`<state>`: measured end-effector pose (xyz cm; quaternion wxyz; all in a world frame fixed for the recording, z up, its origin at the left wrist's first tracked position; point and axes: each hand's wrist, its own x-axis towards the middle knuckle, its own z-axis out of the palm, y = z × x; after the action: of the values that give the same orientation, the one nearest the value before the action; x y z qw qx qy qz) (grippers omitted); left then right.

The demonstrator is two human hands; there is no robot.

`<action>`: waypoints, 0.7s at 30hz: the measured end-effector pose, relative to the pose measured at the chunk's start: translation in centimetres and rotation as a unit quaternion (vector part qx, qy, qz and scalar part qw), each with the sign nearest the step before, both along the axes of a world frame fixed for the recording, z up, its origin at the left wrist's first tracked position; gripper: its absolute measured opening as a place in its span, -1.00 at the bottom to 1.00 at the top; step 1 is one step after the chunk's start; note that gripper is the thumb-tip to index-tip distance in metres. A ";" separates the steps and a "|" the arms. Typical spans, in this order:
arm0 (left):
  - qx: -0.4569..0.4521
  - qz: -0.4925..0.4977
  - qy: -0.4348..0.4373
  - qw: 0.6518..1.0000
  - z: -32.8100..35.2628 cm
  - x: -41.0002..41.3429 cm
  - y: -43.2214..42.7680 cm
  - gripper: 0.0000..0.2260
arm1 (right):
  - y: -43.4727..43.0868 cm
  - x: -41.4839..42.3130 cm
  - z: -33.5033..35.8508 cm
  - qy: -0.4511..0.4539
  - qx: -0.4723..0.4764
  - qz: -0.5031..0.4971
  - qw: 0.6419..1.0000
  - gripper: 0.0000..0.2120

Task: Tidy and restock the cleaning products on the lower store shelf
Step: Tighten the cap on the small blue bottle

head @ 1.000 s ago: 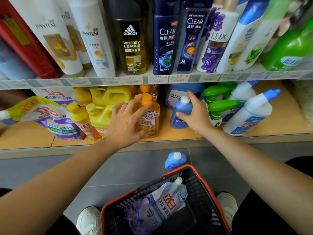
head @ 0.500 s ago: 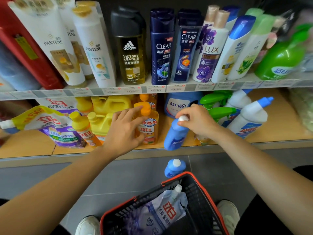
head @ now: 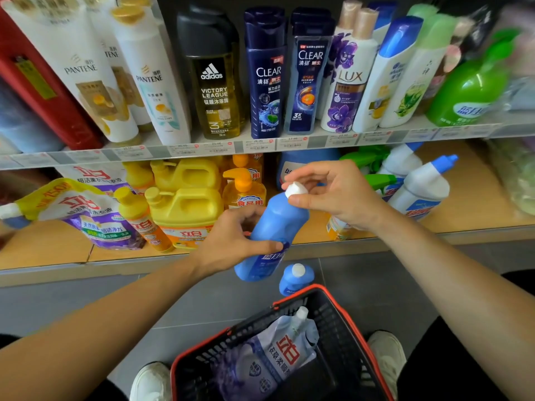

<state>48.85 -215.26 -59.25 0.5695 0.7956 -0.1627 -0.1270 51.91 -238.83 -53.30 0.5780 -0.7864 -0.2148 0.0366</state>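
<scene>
Left hand (head: 228,238) grips smooth blue plastic bottle (head: 278,221) — right hand (head: 338,198) pinches cap (head: 295,189).

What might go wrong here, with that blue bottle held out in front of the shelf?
1. The right hand pinches the white cap of the tilted blue bottle; if it loosens, liquid may spill.
2. The left hand grips its body in mid-air; a slip could drop it onto the floor bottle or the basket.

I see the upper shelf (head: 260,146) carrying Pantene bottles (head: 86,70) toward its left end, an adidas bottle (head: 214,82), two Clear bottles (head: 267,79) mid-shelf and a green bottle (head: 469,88) toward its right end.
</scene>
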 end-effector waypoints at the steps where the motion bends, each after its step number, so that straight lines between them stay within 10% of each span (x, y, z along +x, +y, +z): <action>1: -0.033 -0.012 0.030 0.999 0.1 0.0 0.1 -0.58 | -0.2 0.0 0.0 0.000 -0.020 0.008 1.000 -0.64; 11: -0.075 -0.067 0.118 0.988 0.7 0.1 0.6 -0.67 | 0.1 -0.4 -0.9 -0.031 -0.112 0.014 0.993 -0.68; 17: 0.092 -0.019 -0.078 0.992 1.6 -0.1 0.1 -0.60 | 0.1 -0.8 -1.1 -0.036 -0.112 -0.012 0.993 -0.79; 21: 0.247 0.059 -0.278 0.926 2.2 -1.0 -0.1 -0.69 | 0.5 -1.1 -0.9 -0.038 -0.088 -0.041 0.995 -0.80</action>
<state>47.85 -215.34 -57.08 0.2932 0.9227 -0.2309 0.0969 50.78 -238.29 -54.20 0.4986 -0.8433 -0.2006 0.0017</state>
